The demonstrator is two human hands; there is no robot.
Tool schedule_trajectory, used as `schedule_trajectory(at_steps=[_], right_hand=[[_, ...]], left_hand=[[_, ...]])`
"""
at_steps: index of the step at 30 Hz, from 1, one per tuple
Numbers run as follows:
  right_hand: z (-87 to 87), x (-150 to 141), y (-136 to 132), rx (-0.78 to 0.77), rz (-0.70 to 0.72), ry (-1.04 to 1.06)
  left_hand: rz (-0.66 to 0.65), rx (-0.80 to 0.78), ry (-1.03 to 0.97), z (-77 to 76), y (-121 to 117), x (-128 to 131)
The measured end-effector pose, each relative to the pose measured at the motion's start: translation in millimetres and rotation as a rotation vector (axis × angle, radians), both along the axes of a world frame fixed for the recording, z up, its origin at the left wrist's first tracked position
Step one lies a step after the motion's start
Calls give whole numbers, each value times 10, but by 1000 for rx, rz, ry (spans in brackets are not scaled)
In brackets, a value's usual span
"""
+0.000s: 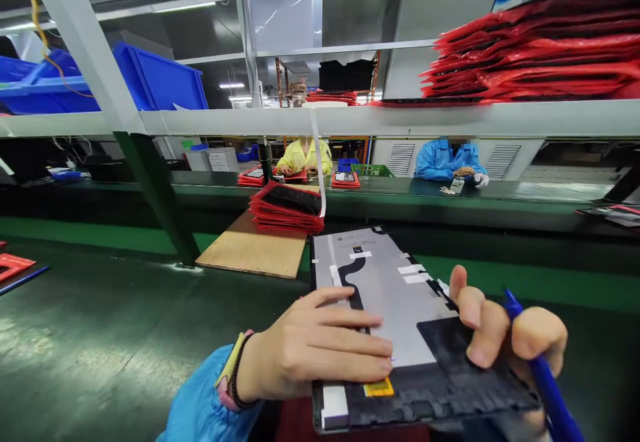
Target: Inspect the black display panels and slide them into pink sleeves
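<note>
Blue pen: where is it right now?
In the head view, the blue pen is at the lower right, held in the right hand, just right of the gray-backed panel.

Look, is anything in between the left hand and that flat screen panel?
Nothing I can see: the left hand's fingers lie right on the screen panel. The blue pen is off to the side, in the right hand.
</note>
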State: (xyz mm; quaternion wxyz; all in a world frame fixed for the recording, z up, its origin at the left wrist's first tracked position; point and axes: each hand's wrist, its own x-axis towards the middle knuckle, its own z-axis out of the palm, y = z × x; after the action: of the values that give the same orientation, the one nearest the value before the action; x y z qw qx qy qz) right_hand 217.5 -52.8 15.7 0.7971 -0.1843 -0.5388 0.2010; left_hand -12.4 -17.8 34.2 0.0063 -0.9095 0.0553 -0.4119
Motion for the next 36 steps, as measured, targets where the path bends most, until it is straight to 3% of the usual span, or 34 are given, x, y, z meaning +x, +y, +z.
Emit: schedule_trajectory(at_steps=[4,6,8,11,13,16,20,23,25,30,33,36], right_hand=[[343,-53,14,11,125,-59],[475,-75,37,-11,41,-100],[503,-63,73,-51,-78,-139],[345,34,124,-269,-93,-233],[152,135,142,-470,-30,-278],[-174,285,143,-720,37,-259],[-559,378,104,-840,133,-247],[-743,352,25,-831,167,-259],[-810,339,-31,-805,126,-309],[-921,536,88,-774,-117,-534],[-1050,752,383,-765,-231,-475],[-1226,891,689,-785,-277,-439]], left_hand=[[13,54,-63,239,39,-83],[16,-139,-205,325,88,-112],[77,-489,-446,369,173,-99],[106,-1101,-716,329,359,16],[49,-1456,-689,204,490,133],[63,-1719,-543,-136,640,306],[176,-1829,-460,-689,717,464],[286,-1777,-475,-957,723,505],[366,-1673,-537,-1011,728,471],[502,-1354,-620,-923,735,119],[567,-1370,-438,-997,670,-126],[591,-1489,-168,-1185,518,-255]])
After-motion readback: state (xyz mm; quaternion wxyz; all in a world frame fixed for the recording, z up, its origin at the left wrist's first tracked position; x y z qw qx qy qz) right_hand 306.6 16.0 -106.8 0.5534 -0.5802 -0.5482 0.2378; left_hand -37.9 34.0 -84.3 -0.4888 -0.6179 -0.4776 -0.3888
